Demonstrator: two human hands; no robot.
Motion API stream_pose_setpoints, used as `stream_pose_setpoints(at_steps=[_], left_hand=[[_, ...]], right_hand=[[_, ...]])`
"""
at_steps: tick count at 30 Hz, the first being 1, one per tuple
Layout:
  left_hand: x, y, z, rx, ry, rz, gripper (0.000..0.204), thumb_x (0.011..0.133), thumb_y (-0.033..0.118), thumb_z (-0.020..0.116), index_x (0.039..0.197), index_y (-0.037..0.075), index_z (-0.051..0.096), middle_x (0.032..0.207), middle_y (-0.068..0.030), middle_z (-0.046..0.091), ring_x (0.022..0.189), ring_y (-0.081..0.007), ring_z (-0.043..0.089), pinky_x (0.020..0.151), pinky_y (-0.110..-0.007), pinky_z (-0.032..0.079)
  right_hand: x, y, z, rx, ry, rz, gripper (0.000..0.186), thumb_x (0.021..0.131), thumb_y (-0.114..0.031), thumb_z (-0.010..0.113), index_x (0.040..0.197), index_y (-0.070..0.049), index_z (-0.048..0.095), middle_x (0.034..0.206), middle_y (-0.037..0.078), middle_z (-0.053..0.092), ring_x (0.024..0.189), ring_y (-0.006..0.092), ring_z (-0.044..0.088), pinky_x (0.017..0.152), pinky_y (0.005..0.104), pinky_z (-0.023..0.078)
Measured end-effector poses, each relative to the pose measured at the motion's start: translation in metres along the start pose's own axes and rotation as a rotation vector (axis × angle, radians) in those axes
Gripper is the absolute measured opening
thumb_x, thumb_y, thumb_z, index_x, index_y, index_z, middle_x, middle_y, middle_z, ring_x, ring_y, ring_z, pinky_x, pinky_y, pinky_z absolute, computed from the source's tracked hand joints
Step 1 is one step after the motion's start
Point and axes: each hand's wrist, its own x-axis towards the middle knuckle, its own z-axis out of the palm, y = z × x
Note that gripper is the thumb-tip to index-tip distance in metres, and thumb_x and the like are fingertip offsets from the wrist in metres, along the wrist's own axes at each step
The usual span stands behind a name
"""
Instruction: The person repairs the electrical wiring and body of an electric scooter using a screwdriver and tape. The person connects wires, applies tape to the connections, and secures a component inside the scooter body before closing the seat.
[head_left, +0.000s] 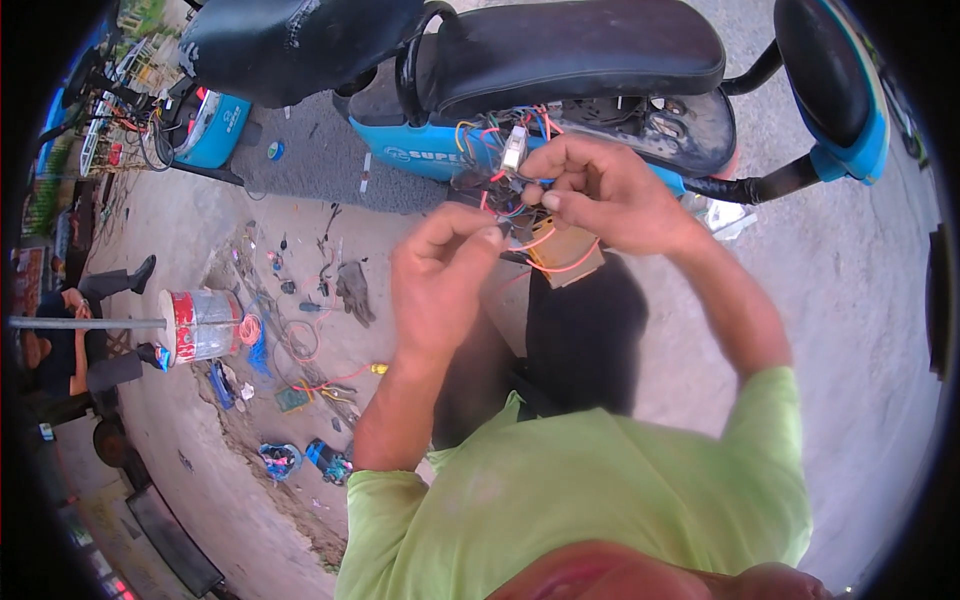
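Observation:
A blue electric scooter stands across the far side, with a bundle of coloured wires hanging out below its black seat. My left hand is closed in a pinch on a wire with a small dark end. Close beside it on the right, my right hand pinches a thin wire from the same bundle; its tip is partly hidden by the fingers. A white plug connector sticks up just beyond my fingertips. Under my hands, an orange-pink wire loops over a tan box.
On the ground to the left lie a dark glove, a green meter-like device, loose cables and small parts. A red-and-white drum with a pole stands farther left, near a seated person. My knees are just below the box.

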Motion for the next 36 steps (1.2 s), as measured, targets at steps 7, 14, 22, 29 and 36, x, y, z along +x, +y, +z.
stream_pose_setpoints(at_steps=[7, 14, 22, 29, 36], left_hand=[[-0.012, 0.017, 0.033, 0.386, 0.016, 0.463, 0.006, 0.093, -0.002, 0.066, 0.098, -0.004, 0.068, 0.101, -0.0092, 0.07, 0.09, -0.0128, 0.062, 0.081, -0.027, 0.05], [0.016, -0.017, 0.03, 0.284, 0.143, 0.325, 0.006, 0.094, -0.001, 0.067, 0.099, -0.004, 0.069, 0.098, -0.006, 0.068, 0.089, -0.0106, 0.061, 0.081, -0.027, 0.05], [0.027, -0.028, 0.026, 0.435, 0.25, 0.341, 0.005, 0.089, 0.003, 0.069, 0.092, -0.001, 0.068, 0.089, -0.0108, 0.067, 0.079, -0.0226, 0.066, 0.074, -0.034, 0.052], [0.031, -0.032, 0.031, 0.431, 0.334, 0.401, 0.006, 0.084, 0.0, 0.071, 0.085, -0.001, 0.066, 0.084, -0.0118, 0.066, 0.072, -0.0224, 0.064, 0.067, -0.034, 0.051], [0.037, -0.039, 0.036, 0.524, 0.425, 0.528, 0.006, 0.083, 0.0, 0.071, 0.086, 0.0, 0.066, 0.081, -0.0114, 0.064, 0.07, -0.0223, 0.064, 0.065, -0.034, 0.051]], right_hand=[[0.003, 0.007, 0.011, -0.528, 0.186, -0.391, 0.022, 0.091, 0.002, 0.065, 0.113, 0.0, 0.068, 0.097, 0.01, 0.07, 0.085, 0.0146, 0.07, 0.075, 0.031, 0.057], [0.0, 0.001, 0.017, -0.52, 0.296, -0.269, 0.021, 0.086, 0.001, 0.075, 0.104, 0.003, 0.065, 0.088, 0.013, 0.071, 0.078, 0.0182, 0.073, 0.07, 0.0326, 0.059], [0.008, 0.011, 0.017, -0.482, 0.305, -0.263, 0.021, 0.088, 0.001, 0.077, 0.103, 0.001, 0.064, 0.088, 0.006, 0.07, 0.08, 0.0101, 0.069, 0.073, 0.0271, 0.059], [0.011, 0.006, 0.017, -0.339, 0.271, -0.142, 0.017, 0.09, 0.001, 0.077, 0.098, 0.0, 0.062, 0.088, 0.003, 0.07, 0.082, 0.0068, 0.067, 0.073, 0.0251, 0.057], [0.012, 0.003, 0.018, -0.368, 0.263, -0.129, 0.016, 0.088, 0.001, 0.076, 0.096, 0.004, 0.063, 0.088, 0.01, 0.072, 0.083, 0.0137, 0.074, 0.075, 0.0292, 0.061]])
